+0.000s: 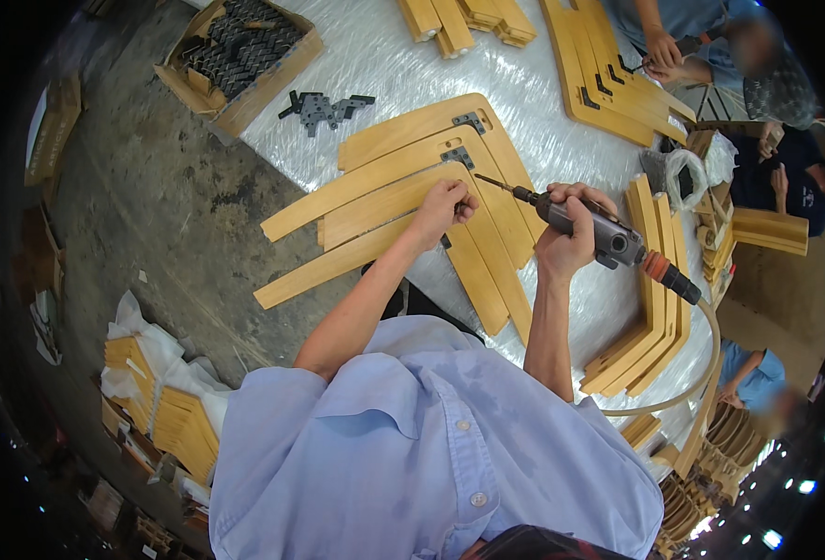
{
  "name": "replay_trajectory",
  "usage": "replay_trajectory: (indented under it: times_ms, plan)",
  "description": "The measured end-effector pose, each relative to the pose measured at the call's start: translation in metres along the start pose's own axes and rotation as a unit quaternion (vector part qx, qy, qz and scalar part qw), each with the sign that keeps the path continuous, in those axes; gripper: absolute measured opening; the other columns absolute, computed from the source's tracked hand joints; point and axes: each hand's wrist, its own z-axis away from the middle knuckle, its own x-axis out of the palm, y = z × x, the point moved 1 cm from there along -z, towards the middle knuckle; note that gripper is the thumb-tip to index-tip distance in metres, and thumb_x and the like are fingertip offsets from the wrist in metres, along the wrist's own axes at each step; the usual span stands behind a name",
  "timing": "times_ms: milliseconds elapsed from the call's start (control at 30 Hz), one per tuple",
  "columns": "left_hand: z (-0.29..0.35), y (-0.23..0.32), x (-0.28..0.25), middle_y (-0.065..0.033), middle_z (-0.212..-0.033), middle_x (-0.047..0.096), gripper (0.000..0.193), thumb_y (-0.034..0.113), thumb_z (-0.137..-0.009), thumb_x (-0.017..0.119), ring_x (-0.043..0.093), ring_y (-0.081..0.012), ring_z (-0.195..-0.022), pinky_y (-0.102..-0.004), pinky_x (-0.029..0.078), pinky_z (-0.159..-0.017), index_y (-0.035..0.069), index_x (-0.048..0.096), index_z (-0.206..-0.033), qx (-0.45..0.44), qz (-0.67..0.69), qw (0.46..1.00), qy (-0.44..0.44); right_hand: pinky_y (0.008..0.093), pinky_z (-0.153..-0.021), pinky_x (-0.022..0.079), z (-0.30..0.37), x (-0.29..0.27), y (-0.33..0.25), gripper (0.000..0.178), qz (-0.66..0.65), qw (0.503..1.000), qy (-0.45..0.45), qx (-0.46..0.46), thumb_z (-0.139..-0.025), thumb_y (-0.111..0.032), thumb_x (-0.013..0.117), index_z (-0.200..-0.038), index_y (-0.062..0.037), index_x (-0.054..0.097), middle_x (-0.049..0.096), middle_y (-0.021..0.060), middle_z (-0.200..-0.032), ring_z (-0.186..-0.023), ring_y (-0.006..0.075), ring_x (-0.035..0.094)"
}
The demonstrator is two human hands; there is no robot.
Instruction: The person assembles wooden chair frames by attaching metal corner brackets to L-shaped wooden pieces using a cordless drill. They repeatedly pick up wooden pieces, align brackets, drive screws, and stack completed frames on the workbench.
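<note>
My right hand grips a grey pneumatic screwdriver with a hose at its back end. Its long thin bit points left, over the wooden frames. My left hand is closed, fingertips pinched together just above the nearest L-shaped wooden frame; anything between them is too small to make out. Dark metal corner brackets lie on the corners of the neighbouring frames, one of them on the farther frame.
Loose dark brackets lie on the film-covered table, near a cardboard box full of brackets. More wooden frames are stacked at the right. Across the table, a co-worker's hands hold another driver over frames. An air hose curves beside my right arm.
</note>
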Motion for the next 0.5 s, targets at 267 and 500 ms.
replay_trajectory:
  times_ms: [267,500]
  plan:
    - [-0.01,0.006,0.007,-0.0004,-0.086,0.06,0.02,0.026,-0.098,0.064,0.056,-0.0082,-0.073,-0.0201,0.048,-0.065,0.007,0.061,-0.093,0.015,0.289,0.957,-0.028,0.0492,-0.089,0.049,-0.005,-0.003,0.004,0.027,-0.051,0.998,0.019,0.014,-0.08,0.005,0.058,-0.105,-0.0041,0.054,0.06,0.0133,-0.087,-0.08,0.0252,0.062]
    - [-0.021,0.007,0.004,0.0004,-0.084,0.06,0.019,0.024,-0.097,0.066,0.056,-0.0077,-0.074,-0.019,0.049,-0.066,0.006,0.063,-0.097,-0.008,0.304,0.951,-0.053,0.0494,-0.087,0.05,-0.009,-0.002,0.007,0.026,-0.046,0.999,0.025,0.015,-0.08,0.005,0.058,-0.104,-0.0038,0.055,0.06,0.0135,-0.088,-0.079,0.0257,0.063]
